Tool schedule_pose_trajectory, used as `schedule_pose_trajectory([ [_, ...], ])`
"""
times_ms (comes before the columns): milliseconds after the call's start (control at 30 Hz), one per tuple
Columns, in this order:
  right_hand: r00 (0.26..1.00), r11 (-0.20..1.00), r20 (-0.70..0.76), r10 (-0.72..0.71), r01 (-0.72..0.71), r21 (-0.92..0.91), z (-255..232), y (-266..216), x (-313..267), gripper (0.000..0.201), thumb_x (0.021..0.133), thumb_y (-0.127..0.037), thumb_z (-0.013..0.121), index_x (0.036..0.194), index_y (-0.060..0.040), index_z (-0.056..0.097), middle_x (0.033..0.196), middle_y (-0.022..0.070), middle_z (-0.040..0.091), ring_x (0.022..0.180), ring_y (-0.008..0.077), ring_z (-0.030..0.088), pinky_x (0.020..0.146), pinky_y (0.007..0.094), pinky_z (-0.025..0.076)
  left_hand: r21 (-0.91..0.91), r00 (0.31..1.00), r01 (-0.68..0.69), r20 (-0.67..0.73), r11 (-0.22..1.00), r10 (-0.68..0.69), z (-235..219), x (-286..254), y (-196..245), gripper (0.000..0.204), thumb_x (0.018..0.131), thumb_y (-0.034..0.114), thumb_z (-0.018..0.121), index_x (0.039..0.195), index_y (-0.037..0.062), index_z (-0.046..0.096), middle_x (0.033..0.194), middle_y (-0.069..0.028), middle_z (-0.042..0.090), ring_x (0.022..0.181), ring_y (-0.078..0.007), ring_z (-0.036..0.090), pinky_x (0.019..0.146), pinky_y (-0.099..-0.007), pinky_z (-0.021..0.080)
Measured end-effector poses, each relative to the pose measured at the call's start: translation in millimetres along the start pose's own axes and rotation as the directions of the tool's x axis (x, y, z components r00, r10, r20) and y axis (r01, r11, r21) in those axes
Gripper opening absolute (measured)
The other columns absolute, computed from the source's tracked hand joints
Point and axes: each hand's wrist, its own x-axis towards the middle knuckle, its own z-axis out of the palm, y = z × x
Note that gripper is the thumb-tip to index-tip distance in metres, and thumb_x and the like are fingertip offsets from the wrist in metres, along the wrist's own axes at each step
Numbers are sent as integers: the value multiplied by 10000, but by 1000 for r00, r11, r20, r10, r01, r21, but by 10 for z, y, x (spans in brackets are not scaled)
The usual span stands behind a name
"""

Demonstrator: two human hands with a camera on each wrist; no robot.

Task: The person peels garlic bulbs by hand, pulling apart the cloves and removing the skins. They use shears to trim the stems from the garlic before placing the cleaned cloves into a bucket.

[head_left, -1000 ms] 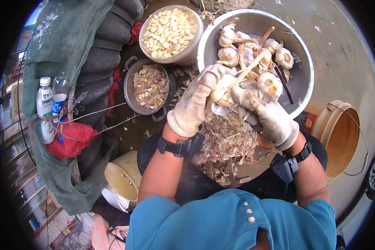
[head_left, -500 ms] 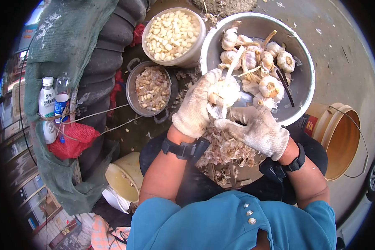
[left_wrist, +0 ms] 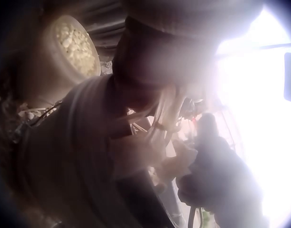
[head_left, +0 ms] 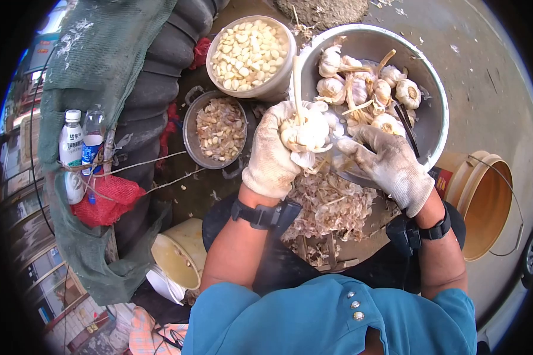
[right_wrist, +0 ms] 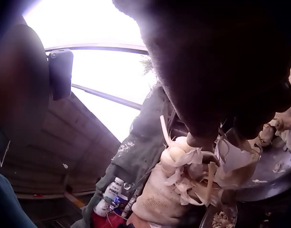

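We are grasping a garlic bulb (head_left: 305,133) in our left hand's (head_left: 270,155) fingers, cannot tell our right hand's (head_left: 394,165); only the head view is showing the bucket (head_left: 485,204).

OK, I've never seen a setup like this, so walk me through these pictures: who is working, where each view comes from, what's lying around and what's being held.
There is no robot here: a person works in pale gloves. The head view looks down past the blue shirt. The other two views come from a camera on each wrist; the left one is badly washed out by glare.

The left hand grips a garlic bulb, its stem pointing up. The right hand is close beside it; whether its fingers hold anything is unclear.

Beyond the hands, a metal basin has more bulbs and dark sticks in it. To its left are a tub of peeled cloves and a pot of cloves mixed with skins. Loose skins are heaped below the hands.
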Motion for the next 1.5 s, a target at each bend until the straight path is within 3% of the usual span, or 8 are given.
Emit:
schedule_pose_trajectory([
  [133,994,996,-64,91,-92,-10,-70,-91,81,346,913,-354,602,1085,-60,658,907,208,666,884,372,644,793,432,500,-116,970,69,241,991,-39,-195,33,111,463,955,356,438,1195,-21,558,1079,-255,643,803,-284,652,668,-369,554],
  [333,786,727,-359,-503,159,-668,-13,-194,125,316,886,-361,637,924,-51,684,925,180,682,901,347,642,815,438,505,-139,973,-18,227,990,49,-214,37,102,457,1010,370,391,1255,7,522,1082,-193,660,837,-274,650,679,-391,555],
  [533,960,966,-239,-146,191,176,66,-261,128,287,908,-306,641,894,-19,645,890,143,662,812,263,623,746,338,490,180,962,-261,125,948,241,-75,-57,80,454,994,354,421,1253,-2,531,1091,-204,658,883,-284,656,767,-416,564],
  [667,994,897,-68,-90,110,429,185,-327,104,314,926,-320,631,1026,-22,633,877,132,668,824,203,628,762,335,486,-278,988,-30,135,960,70,-52,-7,32,386,971,278,463,1212,-8,561,1080,-204,657,944,-285,651,853,-429,544],
  [733,995,922,92,23,-57,382,203,-336,99,407,918,-336,634,1156,-7,607,974,159,674,894,205,641,809,336,490,-297,987,-7,154,955,55,-70,16,-22,375,964,262,473,1199,-14,568,1080,-202,654,967,-282,644,872,-426,536],
  [1067,837,875,-266,-477,480,-59,496,-190,124,309,948,-195,547,1218,-51,597,1166,189,621,1036,339,614,870,410,496,-354,909,-224,260,908,326,-50,-43,-238,249,960,149,514,1169,14,527,1115,-175,630,1044,-261,612,896,-382,534],
  [1233,936,919,-214,-279,325,223,432,-301,95,299,961,-214,516,1201,-57,599,1096,175,634,978,339,623,813,423,510,271,873,-488,158,830,461,36,-86,-192,246,958,119,545,1166,-12,543,1090,-143,641,990,-229,627,876,-355,537],
  [1500,953,549,302,21,-263,793,238,-255,107,496,1015,-494,378,866,-83,611,590,-51,499,433,36,369,404,202,276,161,876,-482,94,861,473,-19,-51,-43,238,955,110,542,1151,-26,552,1082,-127,640,941,-223,637,845,-359,545],
])
